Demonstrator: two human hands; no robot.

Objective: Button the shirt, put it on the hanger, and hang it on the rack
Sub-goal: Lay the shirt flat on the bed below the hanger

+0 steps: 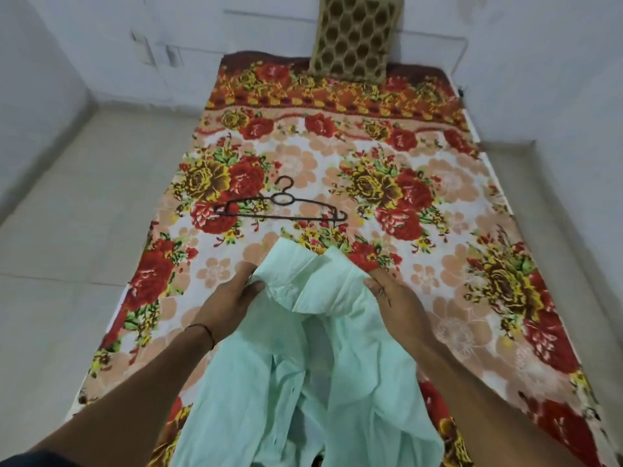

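hands (pixel 232 294) (pixel 394 298) grip soft mint shirt (pixel 313 348) near thin wire hanger (pixel 279 207).

The shirt (pixel 354 382) runs off the bottom edge, hem unseen.

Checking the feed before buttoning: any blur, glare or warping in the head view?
Head view: soft, even light, no glare; wide-angle warping bows the edges of the blanket; the shirt, left hand and right hand look slightly soft; the hanger reads clearly.

The shirt (pixel 337 348) is thin, matt cloth; the bed (pixel 438 183) cover looks plush and fuzzy; the hanger (pixel 279 207) is perhaps dark plastic.
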